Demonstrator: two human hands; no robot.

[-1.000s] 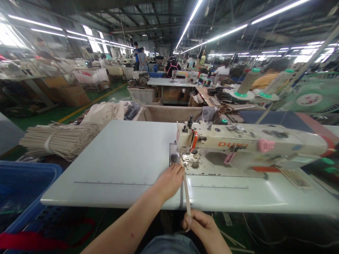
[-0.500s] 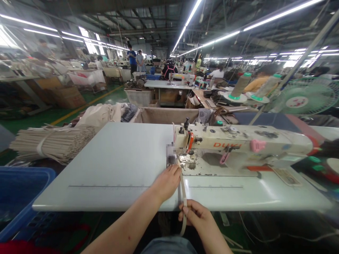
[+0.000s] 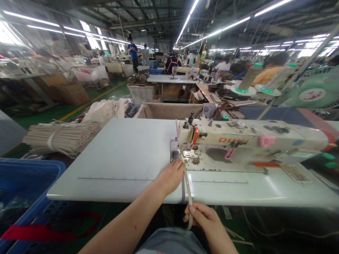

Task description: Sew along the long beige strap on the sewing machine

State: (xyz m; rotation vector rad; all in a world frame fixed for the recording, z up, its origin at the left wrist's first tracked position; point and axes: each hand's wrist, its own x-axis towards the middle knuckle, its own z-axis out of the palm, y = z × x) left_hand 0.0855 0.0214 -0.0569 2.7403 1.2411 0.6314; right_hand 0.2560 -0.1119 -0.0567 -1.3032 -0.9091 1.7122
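Observation:
A narrow beige fabric strip (image 3: pixel 188 185) runs from the needle area of a white sewing machine (image 3: pixel 254 135) down over the table's front edge. My left hand (image 3: pixel 172 176) lies on the table just in front of the presser foot, fingers together at the strip's upper part; its fingertips are partly hidden. Below the table edge, my right hand (image 3: pixel 202 215) pinches the strip between thumb and fingers, and the lower end curls under that hand.
The white sewing table (image 3: pixel 119 151) has a ruler line along its front. Left of it are a bundle of beige strips (image 3: pixel 63 139) and a blue plastic basket (image 3: pixel 29 194). Behind stands a fabric-lined bin (image 3: pixel 172 111). A green fan (image 3: pixel 312 93) and thread cones (image 3: pixel 249 78) are at right.
The view has shifted slightly, so the table and machine appear further right and higher. Both hands keep their hold; the strip slants a little more to the right toward my right hand.

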